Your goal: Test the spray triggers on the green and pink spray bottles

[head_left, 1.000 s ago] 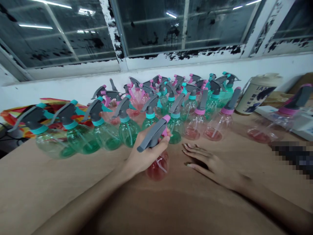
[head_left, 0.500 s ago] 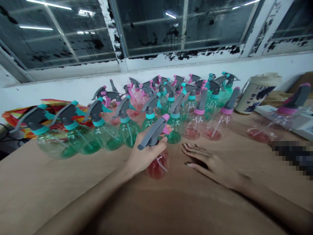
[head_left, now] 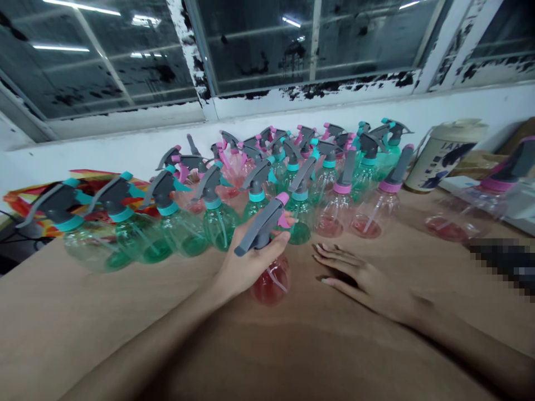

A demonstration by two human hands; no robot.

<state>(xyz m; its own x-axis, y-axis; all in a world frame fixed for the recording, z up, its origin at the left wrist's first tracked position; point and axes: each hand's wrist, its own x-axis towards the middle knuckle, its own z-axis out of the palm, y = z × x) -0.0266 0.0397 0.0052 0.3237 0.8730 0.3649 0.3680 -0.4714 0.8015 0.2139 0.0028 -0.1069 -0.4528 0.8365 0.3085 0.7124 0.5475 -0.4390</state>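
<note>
My left hand (head_left: 246, 262) is wrapped round the neck of a pink spray bottle (head_left: 271, 281) with a grey trigger head (head_left: 259, 225). The bottle stands upright on the brown table (head_left: 104, 312). Just to its right, my right hand (head_left: 355, 275) lies flat on the table with the fingers stretched out and nothing in it. Behind both hands stand several green spray bottles (head_left: 219, 220) and pink spray bottles (head_left: 334, 214) in rows.
A white jug with dark print (head_left: 438, 156) stands at the back right beside another pink bottle (head_left: 485, 206). A red and yellow bag (head_left: 29, 197) lies at the far left. A white wall and dirty windows (head_left: 259, 44) close the back.
The view has shifted slightly. Both hands and the held bottle stay almost where they were.
</note>
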